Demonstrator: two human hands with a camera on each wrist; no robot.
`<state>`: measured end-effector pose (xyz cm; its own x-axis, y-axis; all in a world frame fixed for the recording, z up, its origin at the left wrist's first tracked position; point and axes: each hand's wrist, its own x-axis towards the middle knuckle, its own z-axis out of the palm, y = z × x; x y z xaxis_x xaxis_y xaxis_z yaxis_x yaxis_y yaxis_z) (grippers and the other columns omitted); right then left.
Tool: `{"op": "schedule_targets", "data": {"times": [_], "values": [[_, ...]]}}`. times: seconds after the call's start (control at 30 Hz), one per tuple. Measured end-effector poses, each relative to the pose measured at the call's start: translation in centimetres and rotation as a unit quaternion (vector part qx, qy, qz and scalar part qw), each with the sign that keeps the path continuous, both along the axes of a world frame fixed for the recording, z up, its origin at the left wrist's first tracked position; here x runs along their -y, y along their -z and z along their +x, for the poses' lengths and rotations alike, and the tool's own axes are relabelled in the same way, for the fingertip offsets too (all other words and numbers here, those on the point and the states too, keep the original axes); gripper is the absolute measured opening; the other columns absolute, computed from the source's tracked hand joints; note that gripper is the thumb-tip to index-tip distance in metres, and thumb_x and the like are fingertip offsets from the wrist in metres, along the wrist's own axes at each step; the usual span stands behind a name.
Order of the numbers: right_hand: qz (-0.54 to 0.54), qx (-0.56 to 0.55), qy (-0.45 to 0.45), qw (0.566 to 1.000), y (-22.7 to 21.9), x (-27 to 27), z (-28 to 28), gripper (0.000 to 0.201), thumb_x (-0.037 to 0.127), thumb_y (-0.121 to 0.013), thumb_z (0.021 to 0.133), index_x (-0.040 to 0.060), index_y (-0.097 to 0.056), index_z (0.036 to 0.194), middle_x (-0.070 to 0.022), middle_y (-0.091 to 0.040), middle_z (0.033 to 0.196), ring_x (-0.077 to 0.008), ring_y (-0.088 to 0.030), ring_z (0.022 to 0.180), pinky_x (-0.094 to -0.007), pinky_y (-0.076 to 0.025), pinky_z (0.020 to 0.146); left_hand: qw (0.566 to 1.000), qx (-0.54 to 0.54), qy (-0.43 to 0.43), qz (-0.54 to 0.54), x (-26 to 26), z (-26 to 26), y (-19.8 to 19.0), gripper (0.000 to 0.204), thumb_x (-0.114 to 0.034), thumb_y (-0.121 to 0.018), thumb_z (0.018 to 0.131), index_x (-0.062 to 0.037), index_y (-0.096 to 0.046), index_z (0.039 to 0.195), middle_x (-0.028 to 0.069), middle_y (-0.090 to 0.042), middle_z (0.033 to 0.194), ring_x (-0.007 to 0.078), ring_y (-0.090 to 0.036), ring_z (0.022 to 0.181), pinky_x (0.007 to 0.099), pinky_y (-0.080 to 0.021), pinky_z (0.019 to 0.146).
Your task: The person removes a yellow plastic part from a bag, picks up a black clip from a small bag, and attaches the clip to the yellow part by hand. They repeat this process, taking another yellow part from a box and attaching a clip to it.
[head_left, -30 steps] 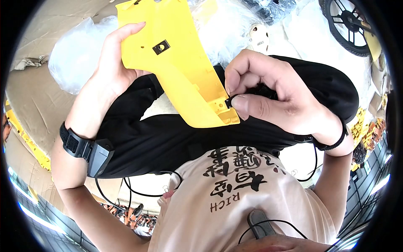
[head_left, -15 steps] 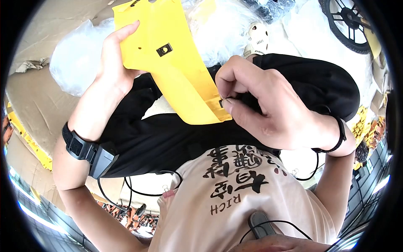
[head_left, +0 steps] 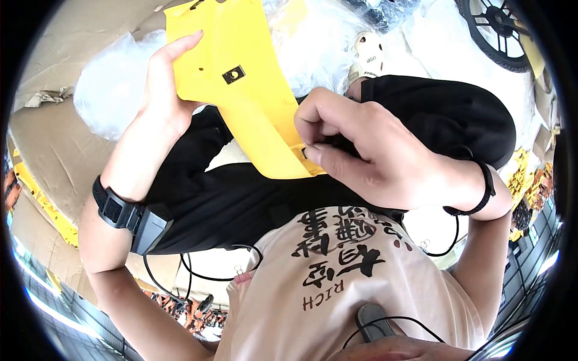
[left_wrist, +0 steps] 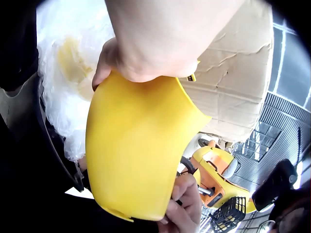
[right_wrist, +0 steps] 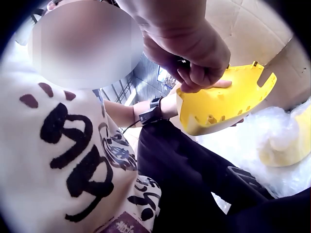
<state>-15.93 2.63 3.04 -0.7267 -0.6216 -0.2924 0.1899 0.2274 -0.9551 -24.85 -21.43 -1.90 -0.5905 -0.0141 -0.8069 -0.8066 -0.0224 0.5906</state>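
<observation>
A curved yellow plastic panel (head_left: 241, 114) hangs over the person's lap, its broad part away from the body and its narrow end close. My left hand (head_left: 165, 90) grips the broad part at its left edge, thumb along the visible face. Set in that face is a black rectangular clip (head_left: 233, 74) with a round hole. At the narrow end, my right hand (head_left: 373, 144) pinches a small black piece (head_left: 304, 153) between thumb and forefinger, right at the panel's edge; the fingers mostly hide it. Small tabs line the hollow inside of the panel (right_wrist: 228, 102) in the right wrist view.
Black-trousered legs (head_left: 445, 120) lie under the panel. Clear plastic bags (head_left: 114, 90) sit on cardboard (head_left: 54, 144) at left, and more plastic wrap (head_left: 313, 48) lies beyond. A spoked black wheel (head_left: 500, 30) stands at far right, near a pale shoe (head_left: 367, 54).
My right hand has moved left with the small black piece, in against the panel's narrow end. The panel has shifted slightly left, still in my left hand.
</observation>
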Motion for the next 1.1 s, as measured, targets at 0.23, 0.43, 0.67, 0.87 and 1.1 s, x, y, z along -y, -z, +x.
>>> {"op": "schedule_targets", "data": {"times": [0.23, 0.43, 0.67, 0.87, 1.1], "values": [[-0.238, 0.296, 0.025, 0.925, 0.4, -0.9, -1.0, 0.033, 0.022, -0.052, 0.103, -0.0041, -0.055, 0.121, -0.0042, -0.061, 0.075, -0.0009, -0.044, 0.055, -0.0165, -0.029, 0.047, 0.998, 0.003, 0.033, 0.053, 0.9, -0.5, 0.1, 0.053, -0.041, -0.061, 0.087, -0.0047, -0.057, 0.126, 0.0093, -0.069, 0.109, 0.0194, -0.067, 0.100, 0.0337, -0.051, 0.077], [-0.250, 0.254, 0.041, 0.933, 0.2, -0.9, -0.6, 0.034, 0.027, -0.054, 0.102, -0.0041, -0.056, 0.115, -0.0034, -0.059, 0.073, -0.0020, -0.048, 0.056, -0.0171, -0.029, 0.046, 0.998, 0.018, 0.013, 0.055, 0.4, -0.2, -0.6, 0.049, -0.040, -0.061, 0.088, -0.0051, -0.058, 0.123, 0.0086, -0.069, 0.107, 0.0200, -0.066, 0.097, 0.0341, -0.050, 0.074], [-0.255, 0.250, 0.041, 0.933, 0.2, -0.1, -0.3, 0.020, 0.015, -0.060, 0.099, -0.0032, -0.058, 0.108, -0.0047, -0.061, 0.087, -0.0080, -0.054, 0.069, -0.0227, -0.046, 0.063, 0.997, -0.008, -0.009, 0.070, 0.1, -0.1, -0.4, 0.050, -0.039, -0.060, 0.089, -0.0049, -0.058, 0.125, 0.0084, -0.069, 0.108, 0.0203, -0.067, 0.095, 0.0345, -0.052, 0.075], [-0.192, 0.192, 0.050, 0.961, -0.9, -0.6, -1.3, 0.027, 0.015, -0.054, 0.102, -0.0047, -0.057, 0.120, -0.0016, -0.056, 0.073, -0.0070, -0.051, 0.064, -0.0213, -0.040, 0.059, 0.985, 0.022, 0.078, 0.151, 0.9, -1.0, -0.7, 0.049, -0.037, -0.061, 0.089, -0.0032, -0.060, 0.124, 0.0096, -0.071, 0.108, 0.0227, -0.069, 0.099, 0.0383, -0.056, 0.084], [-0.234, 0.068, 0.287, 0.926, -4.2, -4.5, -3.2, 0.021, 0.016, -0.048, 0.104, -0.0001, -0.051, 0.118, 0.0025, -0.041, 0.068, -0.0019, -0.033, 0.051, -0.0166, -0.025, 0.046, 0.939, -0.052, 0.316, 0.124, 0.8, -1.4, -2.8, 0.043, -0.015, -0.059, 0.081, 0.0050, -0.060, 0.118, 0.0108, -0.067, 0.110, 0.0173, -0.064, 0.100, 0.0293, -0.050, 0.087]]}}
